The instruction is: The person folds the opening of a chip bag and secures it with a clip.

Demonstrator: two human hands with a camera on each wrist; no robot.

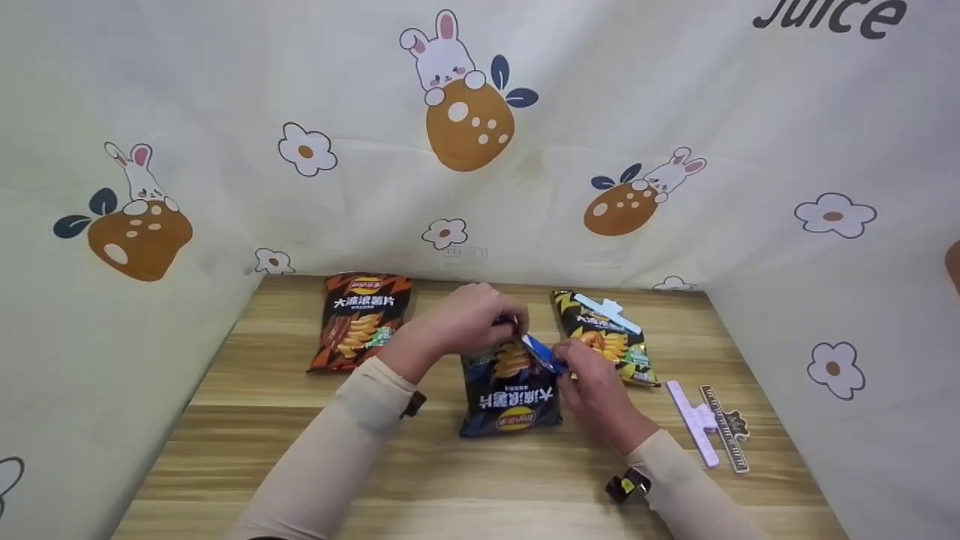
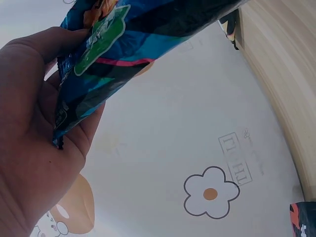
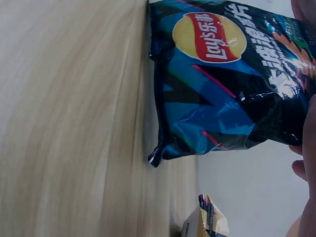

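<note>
A dark blue bag of potato chips (image 1: 517, 401) is tilted up over the table, its lettering upside down in the head view. My left hand (image 1: 476, 315) grips its far end; in the left wrist view the thumb lies on the front of the chip bag (image 2: 148, 39), with fingers behind. My right hand (image 1: 596, 382) pinches the right side of that far end, where a bright blue strip (image 1: 541, 352) shows between the hands. Whether this strip is folded bag or something separate I cannot tell. In the right wrist view the chip bag (image 3: 212, 94) looks full, and its lower edge is near the tabletop.
An orange-and-black chip bag (image 1: 360, 322) lies at the back left. At the back right lies a yellow-and-black chip bag (image 1: 615, 349) with a light blue clip (image 1: 609, 313) across it. A purple clip (image 1: 694, 424) and a clear-and-black clip (image 1: 725, 429) lie to the right.
</note>
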